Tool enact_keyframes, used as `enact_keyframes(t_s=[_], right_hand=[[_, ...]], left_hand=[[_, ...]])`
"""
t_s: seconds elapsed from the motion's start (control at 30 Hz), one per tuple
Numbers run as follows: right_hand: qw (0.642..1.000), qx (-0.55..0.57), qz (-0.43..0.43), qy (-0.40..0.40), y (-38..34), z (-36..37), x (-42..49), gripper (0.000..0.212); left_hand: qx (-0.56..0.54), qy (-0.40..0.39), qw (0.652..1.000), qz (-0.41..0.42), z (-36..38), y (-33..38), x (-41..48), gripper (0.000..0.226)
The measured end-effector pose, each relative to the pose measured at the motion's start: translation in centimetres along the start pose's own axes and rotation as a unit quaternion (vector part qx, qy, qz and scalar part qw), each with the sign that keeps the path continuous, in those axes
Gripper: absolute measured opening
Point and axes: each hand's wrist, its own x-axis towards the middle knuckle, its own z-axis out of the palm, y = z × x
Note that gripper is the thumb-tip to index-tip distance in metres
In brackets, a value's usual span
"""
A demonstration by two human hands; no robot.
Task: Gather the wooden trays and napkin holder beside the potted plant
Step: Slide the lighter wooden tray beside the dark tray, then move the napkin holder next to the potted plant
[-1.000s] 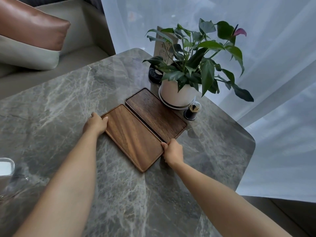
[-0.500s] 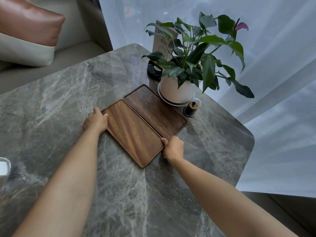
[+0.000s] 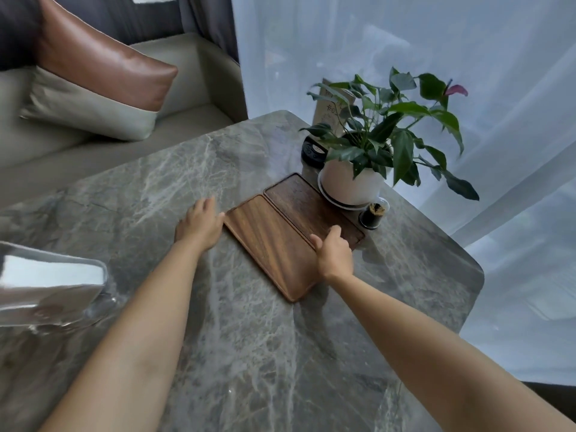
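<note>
Squaring the lighter wooden tray against the darker tray beside the potted plant on the worktop, left hand spread at one end, right hand curled on the other; next, probably fetching the blurred, shiny napkin holder lying well apart.
</note>
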Motion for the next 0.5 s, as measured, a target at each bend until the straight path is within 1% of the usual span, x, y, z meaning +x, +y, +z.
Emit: enact_keyframes(t_s=[0.07, 0.13, 0.2, 0.37, 0.5], right_hand=[[0.999, -0.006, -0.053, -0.001, -2.6, 0.0, -0.7, 0.046], [0.991, -0.031, -0.13, -0.006, -5.5, 0.2, -1.7, 0.057], [0.978, -0.039, -0.203, -0.024, -8.6, 0.3, -3.1, 0.068], [0.931, -0.072, -0.35, -0.079, -16.1, 1.7, -7.4, 0.082], [0.893, -0.101, -0.421, -0.125, -20.2, 4.1, -11.3, 0.088]], left_hand=[[0.022, 0.037, 0.998, 0.044, -2.1, -0.5, -1.7, 0.055], [0.055, 0.08, 0.992, 0.084, -4.2, -1.3, -3.3, 0.06], [0.076, 0.12, 0.985, 0.097, -6.5, -2.5, -5.0, 0.062], [0.09, 0.174, 0.98, 0.044, -12.0, -8.1, -9.8, 0.066], [0.088, 0.185, 0.979, -0.016, -14.7, -14.2, -13.6, 0.074]])
